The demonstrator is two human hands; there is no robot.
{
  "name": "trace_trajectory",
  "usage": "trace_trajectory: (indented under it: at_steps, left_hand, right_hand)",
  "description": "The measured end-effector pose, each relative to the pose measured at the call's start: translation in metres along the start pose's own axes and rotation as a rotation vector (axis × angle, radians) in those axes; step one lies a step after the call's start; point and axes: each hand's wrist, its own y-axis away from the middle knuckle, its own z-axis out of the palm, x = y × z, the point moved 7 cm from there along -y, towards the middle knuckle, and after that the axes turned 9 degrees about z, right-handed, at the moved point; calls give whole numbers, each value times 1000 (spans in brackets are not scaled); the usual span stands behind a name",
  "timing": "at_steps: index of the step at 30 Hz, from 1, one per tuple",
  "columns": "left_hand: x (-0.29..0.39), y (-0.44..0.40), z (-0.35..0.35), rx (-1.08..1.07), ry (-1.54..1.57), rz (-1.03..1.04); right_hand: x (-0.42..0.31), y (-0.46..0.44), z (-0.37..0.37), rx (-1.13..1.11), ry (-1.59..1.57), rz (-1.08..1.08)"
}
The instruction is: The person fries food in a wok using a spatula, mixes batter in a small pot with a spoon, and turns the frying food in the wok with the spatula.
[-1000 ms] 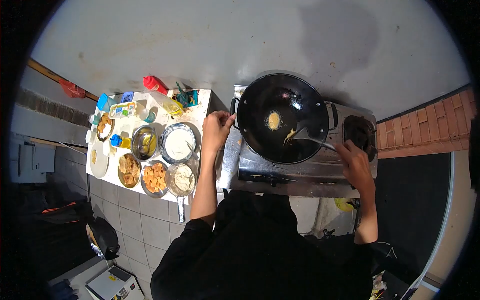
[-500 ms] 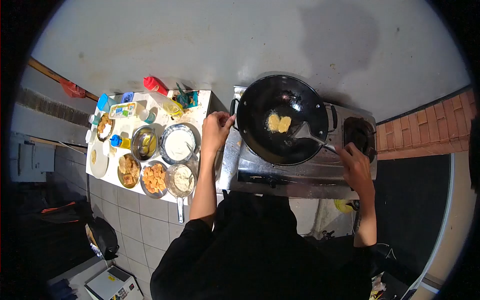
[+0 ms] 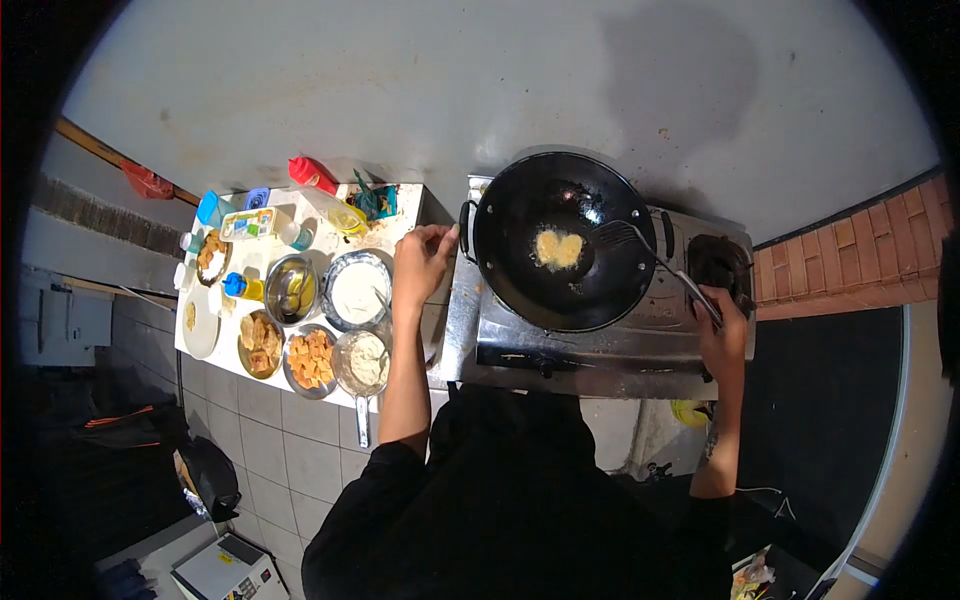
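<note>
A black wok [image 3: 530, 295] sits on the steel gas stove [image 3: 600, 350]. Pale golden food [image 3: 559, 249] lies in its middle, in two joined lobes with bubbles around the edge. My right hand [image 3: 722, 322] is closed round the handle of a metal slotted spatula [image 3: 618, 236], whose head is inside the wok, right of the food. At the wok's left handle [image 3: 466, 230], my left hand [image 3: 424, 262] has its fingers pinched together, the fingertips touching or very near the handle.
On the white table [image 3: 405, 205] at left stand a bowl of white batter [image 3: 357, 291], a pan of thick mixture [image 3: 362, 360], a plate of orange-brown pieces [image 3: 311, 358], a bowl of larger pieces [image 3: 260, 345] and a red-capped bottle [image 3: 313, 175]. A second burner [image 3: 715, 262] is right of the wok.
The two food pieces came together and now lie side by side. The spatula first drew back from them, then turned and rose slightly. My right hand shifted right and down; my left hand moved slightly left.
</note>
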Motion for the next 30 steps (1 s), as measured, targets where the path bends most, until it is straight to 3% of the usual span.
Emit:
trace_trajectory:
  at_steps: [1,5,7,11,14,16,17,19,22,30]
  left_hand:
    - [4,0,-5,2,-37,-10]
    - [5,1,-16,80,-13,-5]
    - [-3,1,-16,78,-22,-5]
    - [4,3,-12,41,-35,-7]
    - [2,3,-1,-15,6,-18]
    - [2,2,5,-26,-5,-4]
    - [2,1,8,-29,-13,8]
    - [1,0,13,-24,-49,21]
    - [8,-2,14,-20,-80,1]
    - [7,0,11,-9,-123,22]
  right_hand:
    - [14,0,2,9,-75,108]
    - [39,7,12,124,-191,64]
    - [62,16,22,157,-470,363]
    - [64,22,36,310,-713,504]
    - [53,18,40,315,-690,499]
    - [37,9,42,341,-467,307]
    - [34,4,47,344,-470,314]
    - [-2,-5,48,426,-214,30]
    - [-24,-16,62,369,-206,137]
    - [-47,-37,63,453,-19,19]
